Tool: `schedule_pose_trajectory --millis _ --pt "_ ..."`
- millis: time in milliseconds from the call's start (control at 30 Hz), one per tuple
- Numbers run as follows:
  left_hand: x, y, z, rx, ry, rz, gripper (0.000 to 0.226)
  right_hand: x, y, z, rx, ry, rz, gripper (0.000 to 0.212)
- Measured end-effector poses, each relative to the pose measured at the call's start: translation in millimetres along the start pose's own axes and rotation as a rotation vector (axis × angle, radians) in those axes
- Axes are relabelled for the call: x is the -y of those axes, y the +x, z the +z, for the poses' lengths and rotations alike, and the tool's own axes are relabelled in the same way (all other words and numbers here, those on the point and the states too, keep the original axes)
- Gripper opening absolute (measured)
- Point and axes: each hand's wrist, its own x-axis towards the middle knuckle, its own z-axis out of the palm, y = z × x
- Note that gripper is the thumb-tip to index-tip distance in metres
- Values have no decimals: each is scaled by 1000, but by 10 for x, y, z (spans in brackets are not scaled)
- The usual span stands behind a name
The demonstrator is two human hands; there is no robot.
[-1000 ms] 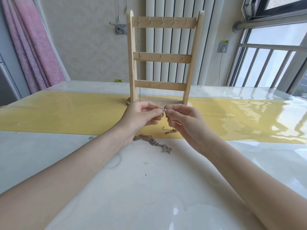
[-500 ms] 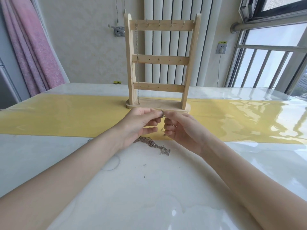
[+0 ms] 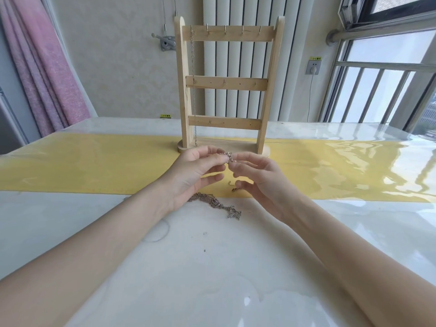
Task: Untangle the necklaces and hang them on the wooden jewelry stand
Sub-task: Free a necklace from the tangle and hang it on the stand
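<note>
Necklaces: one chain (image 3: pixel 194 90) hangs from the stand's (image 3: pixel 226 83) top-left hook. Your left hand (image 3: pixel 192 177) and right hand (image 3: pixel 257 178) pinch a tangled knot (image 3: pixel 228 158) between curled fingers before the stand base. Another tangle (image 3: pixel 215 204) lies on the counter (image 3: pixel 212 267) below.

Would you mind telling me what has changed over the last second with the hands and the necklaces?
Little changed: both hands keep pinching the small knot of chain between them, the left hand and right hand spreading their lower fingers slightly. The tangled pile on the table, the hung chain and the wooden stand stayed put.
</note>
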Motion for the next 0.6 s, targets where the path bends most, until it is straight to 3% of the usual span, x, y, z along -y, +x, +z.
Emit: schedule_pose_trajectory --millis 200,533,600 --pt "14 14 -23 -40 327 128 10 35 -20 8 -43 -77 -21 16" --pt "0 5 -18 -16 537 283 22 39 -28 7 15 -150 -47 10" --pt "-4 -4 -19 -15 485 252 22 43 -20 -8 11 -175 -59 10"
